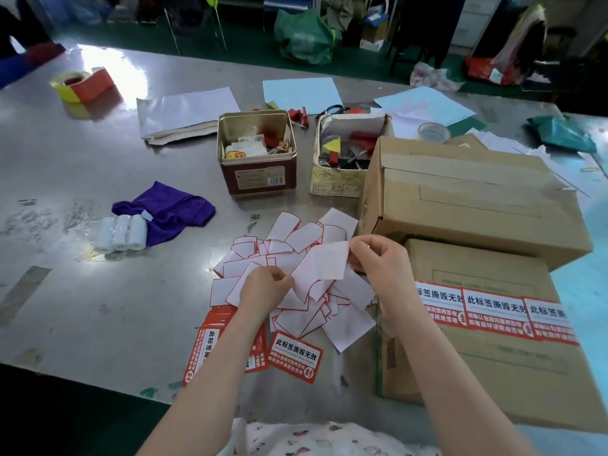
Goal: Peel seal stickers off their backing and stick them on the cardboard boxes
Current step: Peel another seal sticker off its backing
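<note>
As both pinch, sticker (324, 271) between grips

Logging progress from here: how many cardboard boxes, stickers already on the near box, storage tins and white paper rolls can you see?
Cardboard boxes: 2, the near box and the far box
Stickers on the near box: 3, in a row
Storage tins: 2, brown tin and pale tin
White paper rolls: 3
Total: 10

- A packing workshop: a scuffed steel counter (98, 179) and green floor (138, 37).
- Brown cardboard boxes (477, 205), open tins of odds and ends (256, 153), and loose paper sheets (187, 110).
</note>
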A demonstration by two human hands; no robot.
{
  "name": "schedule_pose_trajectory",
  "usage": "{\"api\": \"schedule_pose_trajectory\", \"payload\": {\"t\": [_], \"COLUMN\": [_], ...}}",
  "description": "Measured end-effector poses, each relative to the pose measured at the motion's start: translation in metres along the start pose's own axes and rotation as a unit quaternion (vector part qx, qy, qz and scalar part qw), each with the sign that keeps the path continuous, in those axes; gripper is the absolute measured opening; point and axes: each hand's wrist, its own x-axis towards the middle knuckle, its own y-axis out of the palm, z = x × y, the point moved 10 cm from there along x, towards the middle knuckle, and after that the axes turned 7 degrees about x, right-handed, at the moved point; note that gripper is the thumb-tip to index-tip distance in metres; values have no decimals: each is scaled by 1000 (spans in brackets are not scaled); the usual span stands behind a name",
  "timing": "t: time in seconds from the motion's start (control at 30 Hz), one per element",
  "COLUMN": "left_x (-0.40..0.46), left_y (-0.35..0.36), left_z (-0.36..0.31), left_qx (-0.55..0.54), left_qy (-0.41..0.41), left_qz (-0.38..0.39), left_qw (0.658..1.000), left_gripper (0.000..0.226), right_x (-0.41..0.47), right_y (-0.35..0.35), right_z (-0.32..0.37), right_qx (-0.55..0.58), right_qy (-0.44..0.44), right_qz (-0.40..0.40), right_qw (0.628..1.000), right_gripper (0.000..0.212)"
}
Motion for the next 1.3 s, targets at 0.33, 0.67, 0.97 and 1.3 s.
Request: {"api": "schedule_pose_trajectory", "payload": {"t": [0.33, 0.67, 0.97, 1.3], "left_x": [10, 3, -57, -73], "left_y": [2, -23, -47, -59], "left_z": [10, -6, -127, -158], "left_qx": [214, 261, -27, 73], "left_qy": [-15, -18, 232, 277], "left_qz": [-27, -47, 10, -143], "left_qw": [976, 964, 972, 947], "left_gripper": [25, 23, 28, 13], "right_x": [7, 3, 2, 5], "right_y": [-15, -13, -10, -20], "right_z": [-3, 4, 7, 31], "right_qx": [62, 41, 21, 13], "right_qy": [12, -16, -23, -64], "right_qz": [-49, -43, -25, 23], "right_qw": [997, 998, 999, 998], "right_gripper": [14, 16, 16, 16]}}
